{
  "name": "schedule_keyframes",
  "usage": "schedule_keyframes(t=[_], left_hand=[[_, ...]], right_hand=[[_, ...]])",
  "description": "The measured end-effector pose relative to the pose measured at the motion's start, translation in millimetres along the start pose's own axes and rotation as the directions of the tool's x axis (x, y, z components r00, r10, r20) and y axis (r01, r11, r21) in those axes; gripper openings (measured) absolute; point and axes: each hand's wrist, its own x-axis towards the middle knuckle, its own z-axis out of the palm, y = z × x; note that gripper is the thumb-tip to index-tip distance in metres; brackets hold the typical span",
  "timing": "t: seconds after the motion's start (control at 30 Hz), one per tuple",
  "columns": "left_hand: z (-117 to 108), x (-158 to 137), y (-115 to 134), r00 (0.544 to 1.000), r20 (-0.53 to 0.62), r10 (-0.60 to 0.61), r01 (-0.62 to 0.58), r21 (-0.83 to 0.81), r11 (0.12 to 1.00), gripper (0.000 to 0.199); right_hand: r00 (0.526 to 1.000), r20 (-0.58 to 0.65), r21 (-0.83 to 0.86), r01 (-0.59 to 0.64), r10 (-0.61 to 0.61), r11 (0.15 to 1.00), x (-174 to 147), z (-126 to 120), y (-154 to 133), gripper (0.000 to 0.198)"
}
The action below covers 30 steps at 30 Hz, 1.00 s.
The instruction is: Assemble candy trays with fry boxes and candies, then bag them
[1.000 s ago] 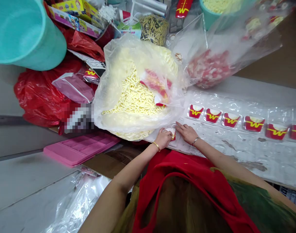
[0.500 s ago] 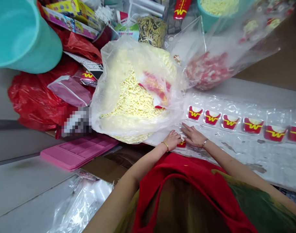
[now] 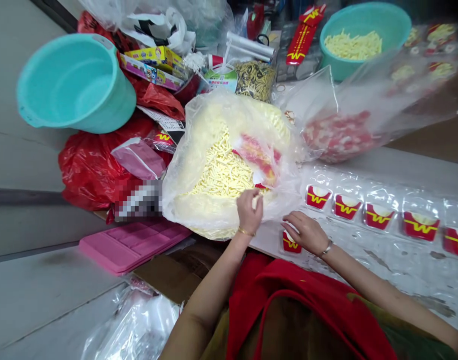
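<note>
"Near the front edge of the worktop [image 3: 267, 244], what's by the right hand [image 3: 310, 234]?"

"A small red carton [image 3: 291, 244] with a yellow zigzag mark, just right of the big plastic bag [image 3: 206, 211]. The hand's bent fingers and thumb stand apart over the carton's top, so that grip is loosely spread; I can't tell whether it touches."

"And the left hand [image 3: 249, 214]?"

"Over the bag's front fold, at the lower edge of the pale yellow sticks [image 3: 224, 172] piled inside. Its grip is drawn in, fingertips close together. Something pale shows at the tips, but I can't tell whether it's a stick or part of the hand."

"Anything off to the right?"

"A row of red cartons [image 3: 348, 206] with the same mark, five in view, the last cut off at the edge. They're in clear packaging [image 3: 382, 191]. Behind them sits a clear bag of red and white pieces [image 3: 337, 137], and farther back a teal basin [image 3: 399, 27] with more yellow sticks."

"To the left?"

"A teal bucket [image 3: 118, 102], a red plastic bag [image 3: 86, 167] and a pink tray [image 3: 112, 245]."
</note>
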Motion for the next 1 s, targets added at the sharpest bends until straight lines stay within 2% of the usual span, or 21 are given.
schedule_keyframes(t=[0.07,0.13,0.23,0.3,0.43,0.5,0.57,0.7,0.8,0.83,0.9,0.97,1.0], left_hand=[[-5.8,40.5,-12.7,0.986,-0.065,-0.155,0.159,0.071,0.985,0.019],[-1.5,70.2,-23.1,0.969,-0.023,-0.247,0.248,0.159,0.956,0.017],[13.1,88.1,-32.1,0.959,0.071,-0.273,0.245,0.270,0.931,0.017],[21.1,87.0,-35.8,0.964,0.073,-0.254,0.227,0.263,0.938,0.013],[26.6,77.3,-44.3,0.959,0.110,-0.262,0.259,0.042,0.965,0.004],[24.9,74.8,-49.7,0.950,0.144,-0.276,0.289,-0.075,0.954,0.003],[19.3,75.1,-56.2,0.940,0.125,-0.317,0.335,-0.167,0.927,0.005],[-6.1,79.3,-71.6,0.891,0.033,-0.452,0.442,-0.284,0.851,0.005],[-29.9,77.4,-77.3,0.877,0.043,-0.479,0.452,-0.414,0.790,0.005],[-36.8,75.0,-76.8,0.887,0.085,-0.455,0.439,-0.463,0.770,0.007],[-48.3,68.9,-73.3,0.917,0.226,-0.330,0.400,-0.506,0.764,0.010],[-56.6,63.4,-69.7,0.928,0.323,-0.187,0.320,-0.428,0.845,0.007],[-59.4,61.4,-68.9,0.933,0.333,-0.133,0.250,-0.341,0.906,0.006]], right_hand=[[0.998,-0.049,0.062,0.036,-0.033,0.997,42.6,-2.5,-15.6,0.026],[0.993,-0.115,0.018,0.025,-0.023,1.000,85.5,0.7,-18.7,0.039],[0.984,-0.173,-0.065,-0.048,0.036,0.997,132.2,9.4,-5.3,0.064],[0.983,-0.170,-0.116,-0.084,0.063,0.990,146.7,13.6,6.4,0.075],[0.993,-0.116,-0.159,-0.049,0.030,0.986,150.6,16.1,16.5,0.080],[0.994,-0.104,-0.154,-0.027,0.011,0.988,150.6,16.6,15.8,0.077],[0.995,-0.101,-0.149,-0.019,0.004,0.989,152.6,17.7,14.9,0.073],[0.992,-0.119,-0.144,-0.062,0.045,0.988,157.8,18.5,11.8,0.075],[0.985,-0.167,-0.163,-0.060,0.033,0.985,156.4,15.3,-1.6,0.088],[0.984,-0.178,-0.162,-0.042,0.013,0.986,154.4,14.4,-8.3,0.091],[0.984,-0.176,-0.128,0.004,-0.026,0.992,148.1,14.6,-21.2,0.091],[0.987,-0.162,-0.058,0.005,-0.014,0.998,137.9,18.9,-28.7,0.086],[0.987,-0.158,-0.024,-0.021,0.017,0.999,131.4,22.6,-29.6,0.083]])
